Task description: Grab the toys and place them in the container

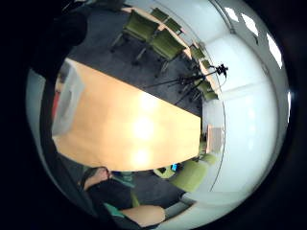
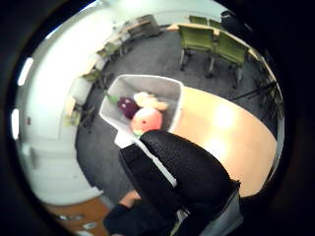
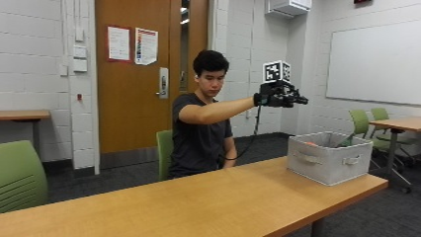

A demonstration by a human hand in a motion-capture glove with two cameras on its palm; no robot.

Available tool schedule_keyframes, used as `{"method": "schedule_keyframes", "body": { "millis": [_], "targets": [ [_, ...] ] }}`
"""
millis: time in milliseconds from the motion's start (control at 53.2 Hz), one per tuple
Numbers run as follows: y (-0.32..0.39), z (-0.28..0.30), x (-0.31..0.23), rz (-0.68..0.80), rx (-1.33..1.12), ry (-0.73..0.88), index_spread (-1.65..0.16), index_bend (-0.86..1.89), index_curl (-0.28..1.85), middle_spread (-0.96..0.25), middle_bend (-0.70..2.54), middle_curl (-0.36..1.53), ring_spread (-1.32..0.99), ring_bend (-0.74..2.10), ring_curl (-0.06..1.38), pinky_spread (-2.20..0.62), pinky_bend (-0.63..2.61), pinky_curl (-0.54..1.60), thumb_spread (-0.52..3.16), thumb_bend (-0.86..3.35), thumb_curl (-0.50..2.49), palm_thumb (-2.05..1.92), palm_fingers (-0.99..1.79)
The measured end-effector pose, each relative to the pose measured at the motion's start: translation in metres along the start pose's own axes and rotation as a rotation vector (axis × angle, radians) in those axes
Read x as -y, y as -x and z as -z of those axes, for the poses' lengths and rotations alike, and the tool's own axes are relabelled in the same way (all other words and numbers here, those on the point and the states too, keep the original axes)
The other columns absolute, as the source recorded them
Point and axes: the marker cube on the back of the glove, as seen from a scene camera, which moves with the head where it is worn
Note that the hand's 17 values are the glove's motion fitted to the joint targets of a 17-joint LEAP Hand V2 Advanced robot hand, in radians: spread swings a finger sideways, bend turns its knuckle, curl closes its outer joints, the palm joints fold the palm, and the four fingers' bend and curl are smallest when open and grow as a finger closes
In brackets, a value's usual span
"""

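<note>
Wooden, light-coloured long table (image 3: 197, 197) stretches in front of me, its surface bare along most of its length. At one end, close to the corner and edges, stands a grey fabric container with side handles (image 3: 327, 157). Inside it lie soft plush toys: a round orange-pink one (image 2: 146, 119), a dark purple one (image 2: 127, 106) and a pale cream one (image 2: 150, 100). My black-gloved right hand (image 3: 279, 97) is raised high at arm's length, well above the container and slightly to my side of it, holding nothing, fingers loosely extended.
</note>
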Motion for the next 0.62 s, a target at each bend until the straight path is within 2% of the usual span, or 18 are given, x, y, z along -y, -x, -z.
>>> {"method": "schedule_keyframes", "body": {
  "millis": [56,169,376,620],
  "targets": [
    [-0.025,-0.004,-0.011,-0.144,-0.090,0.005,-0.29,0.16,0.68,-0.12,0.40,0.51,-0.29,0.56,0.26,-0.14,0.89,0.33,1.09,-0.11,0.24,-0.16,-0.07],
    [-0.076,-0.008,-0.048,-0.231,-0.090,-0.007,-0.28,0.16,0.65,-0.11,0.38,0.49,-0.29,0.52,0.25,-0.14,0.83,0.31,1.08,-0.11,0.19,-0.17,-0.06],
    [-0.136,-0.024,-0.077,-0.290,-0.032,-0.018,-0.27,0.17,0.60,-0.11,0.35,0.48,-0.31,0.47,0.25,-0.13,0.73,0.30,1.08,-0.11,0.14,-0.17,-0.02],
    [-0.147,-0.036,-0.093,-0.300,0.006,-0.019,-0.26,0.18,0.56,-0.11,0.33,0.46,-0.32,0.43,0.25,-0.13,0.68,0.30,1.07,-0.11,0.10,-0.16,0.01]
  ]
}}
